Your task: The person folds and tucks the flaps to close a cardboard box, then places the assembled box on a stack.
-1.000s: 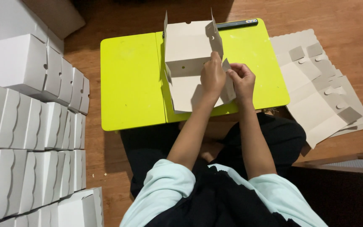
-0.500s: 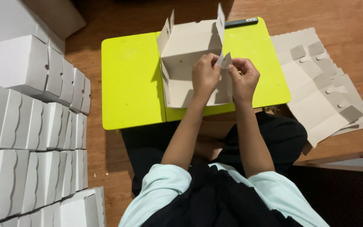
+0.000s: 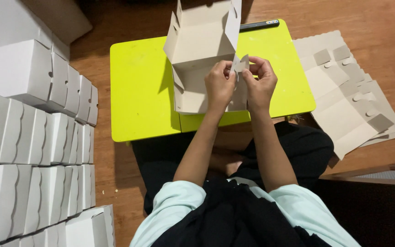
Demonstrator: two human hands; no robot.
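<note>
Grey cardboard box (image 3: pixel 197 59), half-folded, stands on the lime-green table (image 3: pixel 138 91); left hand (image 3: pixel 219 84) and right hand (image 3: pixel 259 82) both pinch its small corner tab (image 3: pixel 239 64) between them.

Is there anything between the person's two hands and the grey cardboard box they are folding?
Nothing visible. The left hand and right hand both pinch a small flap of the half-folded grey cardboard box directly, above the yellow-green table.
</note>
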